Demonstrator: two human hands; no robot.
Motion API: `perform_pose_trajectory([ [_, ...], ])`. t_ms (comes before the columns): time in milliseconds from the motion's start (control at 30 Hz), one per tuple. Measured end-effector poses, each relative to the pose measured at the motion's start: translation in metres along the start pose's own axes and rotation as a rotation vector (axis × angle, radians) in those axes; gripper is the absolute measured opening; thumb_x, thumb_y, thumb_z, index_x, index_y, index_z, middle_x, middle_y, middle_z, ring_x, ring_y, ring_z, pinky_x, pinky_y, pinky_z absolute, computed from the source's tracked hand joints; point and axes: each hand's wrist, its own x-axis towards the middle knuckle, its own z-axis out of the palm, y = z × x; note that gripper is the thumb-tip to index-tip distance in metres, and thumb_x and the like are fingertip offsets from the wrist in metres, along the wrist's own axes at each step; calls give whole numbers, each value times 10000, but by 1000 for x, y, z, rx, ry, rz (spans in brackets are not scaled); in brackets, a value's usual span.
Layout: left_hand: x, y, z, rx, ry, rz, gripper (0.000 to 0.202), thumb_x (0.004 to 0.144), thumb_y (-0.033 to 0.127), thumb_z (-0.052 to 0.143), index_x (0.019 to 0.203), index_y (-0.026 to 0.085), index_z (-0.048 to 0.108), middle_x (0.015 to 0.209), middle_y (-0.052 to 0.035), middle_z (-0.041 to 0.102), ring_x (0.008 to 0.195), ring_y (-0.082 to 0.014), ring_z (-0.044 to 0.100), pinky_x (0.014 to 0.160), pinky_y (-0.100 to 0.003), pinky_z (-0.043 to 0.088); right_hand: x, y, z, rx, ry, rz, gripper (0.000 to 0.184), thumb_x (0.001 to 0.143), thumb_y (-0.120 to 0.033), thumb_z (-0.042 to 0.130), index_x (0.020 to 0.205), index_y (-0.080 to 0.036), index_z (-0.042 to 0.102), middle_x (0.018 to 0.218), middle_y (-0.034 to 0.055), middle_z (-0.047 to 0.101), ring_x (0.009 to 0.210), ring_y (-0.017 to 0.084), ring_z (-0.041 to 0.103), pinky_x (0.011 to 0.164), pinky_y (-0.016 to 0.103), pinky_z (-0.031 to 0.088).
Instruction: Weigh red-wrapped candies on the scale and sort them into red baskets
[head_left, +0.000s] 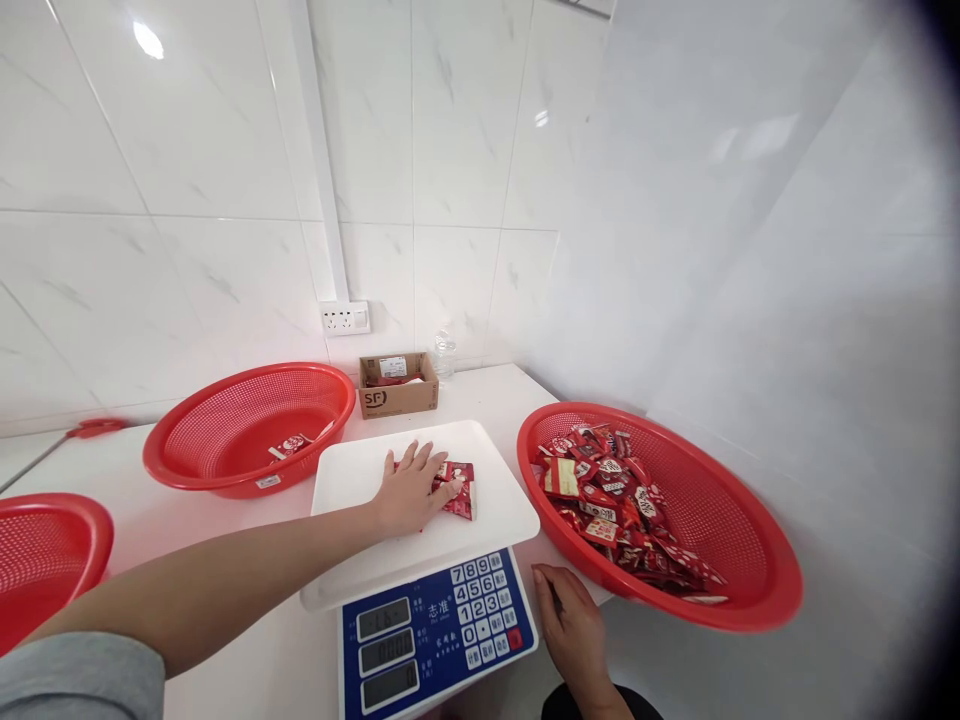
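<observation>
My left hand (411, 488) reaches across the white pan (360, 480) of an electronic scale (435, 635) and lies on a few red snack packets (459, 488), fingers spread over them with the thumb against one. My right hand (571, 622) rests on the table beside the scale's blue keypad, fingers curled loosely downward, holding nothing that I can see. Just right of it, a red perforated basket (742, 560) holds several red and white snack packets (611, 495).
Another red basket (217, 440) at the back left holds one packet (289, 446). A third red basket (45, 560) sits at the left edge. A small cardboard box (397, 385) and a clear bottle (444, 355) stand against the tiled wall, under a socket (345, 318).
</observation>
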Motion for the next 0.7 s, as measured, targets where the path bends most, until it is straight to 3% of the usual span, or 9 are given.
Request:
perform_pose_trajectory([
  [100,-1,7,0,-62,-26,-63,748,839,671,177,1424,206,225,1521,-111,92,1383,-320,-6,1052,-622,34,-1,2,1,-19,5,-5,267,902,-327,417,849,-182,635,773,72,665,728,183,631,666,298,513],
  [167,-1,8,-4,-61,-42,-6,708,849,658,181,1411,236,259,1526,-79,83,1382,-317,-36,1057,-614,33,-2,3,2,-24,5,-12,268,904,-330,414,853,-185,633,771,69,665,727,178,630,662,293,512],
  [333,3,-6,-14,95,5,450,587,861,616,295,1342,294,393,1500,-34,229,1390,-282,20,1098,-527,-24,-2,3,2,-24,8,-28,257,904,-323,416,850,-192,630,763,59,663,723,172,627,660,289,511],
  [433,8,-12,-15,116,-31,597,534,876,575,324,1317,293,429,1425,-49,389,1370,-280,179,1102,-521,38,-3,3,2,-17,18,-31,247,901,-319,424,846,-192,628,759,60,660,719,175,626,657,293,509],
  [567,10,-7,-6,83,10,511,502,883,565,318,1278,294,466,1361,-53,471,1261,-255,392,1060,-499,216,-2,4,4,-6,22,-22,236,897,-313,432,851,-189,627,763,63,661,721,175,623,662,296,510],
  [700,8,1,4,68,109,407,482,888,562,304,1251,298,482,1327,-42,502,1226,-239,420,1043,-499,234,3,-3,1,10,25,-14,231,892,-307,442,832,-187,631,748,64,661,705,178,627,646,297,514],
])
